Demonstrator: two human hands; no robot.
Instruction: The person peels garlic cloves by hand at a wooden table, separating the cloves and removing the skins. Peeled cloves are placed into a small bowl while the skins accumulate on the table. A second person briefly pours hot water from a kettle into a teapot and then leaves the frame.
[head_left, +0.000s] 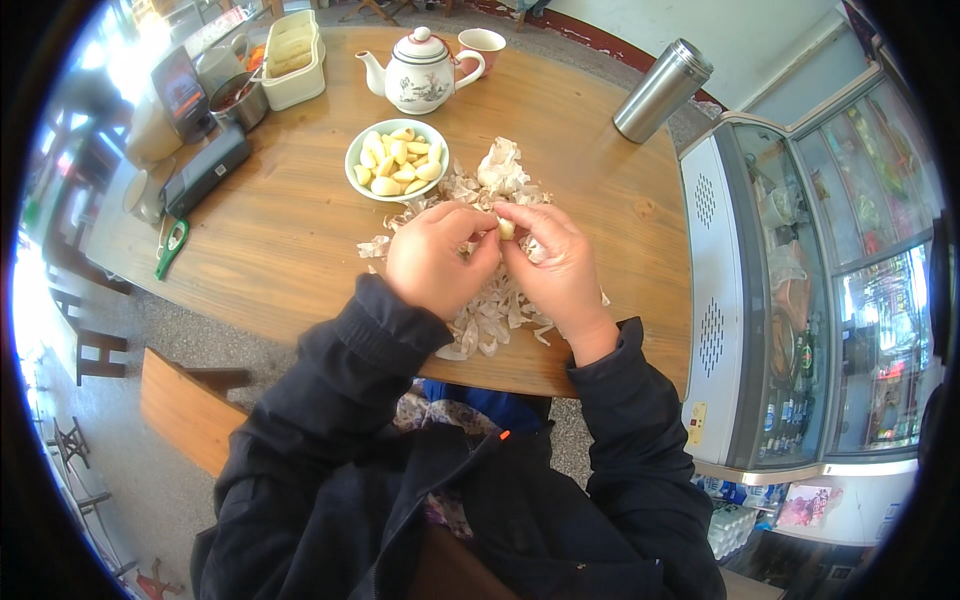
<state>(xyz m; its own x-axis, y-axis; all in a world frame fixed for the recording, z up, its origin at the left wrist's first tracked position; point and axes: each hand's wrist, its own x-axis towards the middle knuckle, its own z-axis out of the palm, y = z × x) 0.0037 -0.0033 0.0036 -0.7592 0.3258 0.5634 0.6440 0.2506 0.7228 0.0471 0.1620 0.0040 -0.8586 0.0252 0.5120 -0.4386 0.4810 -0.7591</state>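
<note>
Between the fingertips of both hands is a garlic clove (507, 228), held above a heap of papery garlic skins (487, 319). My right hand (553, 259) pinches the clove with thumb and forefinger. My left hand (446, 255) meets it from the other side, thumb and forefinger at the clove's edge. Just beyond my left hand, a pale green bowl (354, 180) holds several peeled cloves (401, 161). A garlic bulb (502, 166) in its skin lies past the fingertips. Part of another bulb (534, 249) shows behind my right fingers.
On the wooden table (285, 225) stand a white teapot (420, 79), a pink cup (484, 49) and a steel thermos (661, 94). At left are a green-handled peeler (172, 249), a dark case (206, 171), a metal pot (244, 109) and a cream container (296, 86). A glass-fronted refrigerated cabinet (709, 300) borders the right side.
</note>
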